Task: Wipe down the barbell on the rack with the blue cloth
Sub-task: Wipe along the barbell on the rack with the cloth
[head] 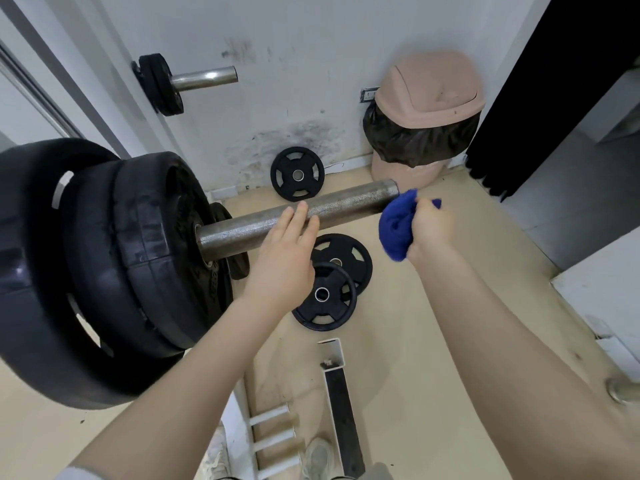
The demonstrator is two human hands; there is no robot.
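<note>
Weight plates: the big black weight plates [104,265] fill the 9 o'clock side of the view, stacked on the barbell and pressed against each other.
Barbell: the bare steel barbell sleeve [298,218] sticks out from the plates toward 2 o'clock, its end cap free near the bin [426,112]; the metal looks speckled and dull along its whole visible length.
Floor plates: three small plates lie or lean on the floor, two overlapping just below the sleeve at 6 o'clock of it, one [298,174] leaning at the wall at 12 o'clock.
Left arm: reaches up from 7 o'clock; the left hand [282,258] lies with straight, close-set fingers [304,216] touching the sleeve's middle, flat, nothing gripped.
Right arm: comes in from 5 o'clock; the right hand [431,225] is curled tight round the bunched blue cloth [396,226], which hangs just beside the sleeve's free end, at its 4 o'clock, apparently not yet on the metal.
Step in hand: bringing the cloth onto the sleeve, as I judge it.
Doing it well: wrap the cloth round the sleeve rather than dabbing with a ball, stroke from the end cap toward the plates, and turn the wrist to reach the underside; the left hand should steady the bar but slide clear ahead of the cloth.
Risk: the sleeve may spin under pressure, so the wipe could skid.
</note>
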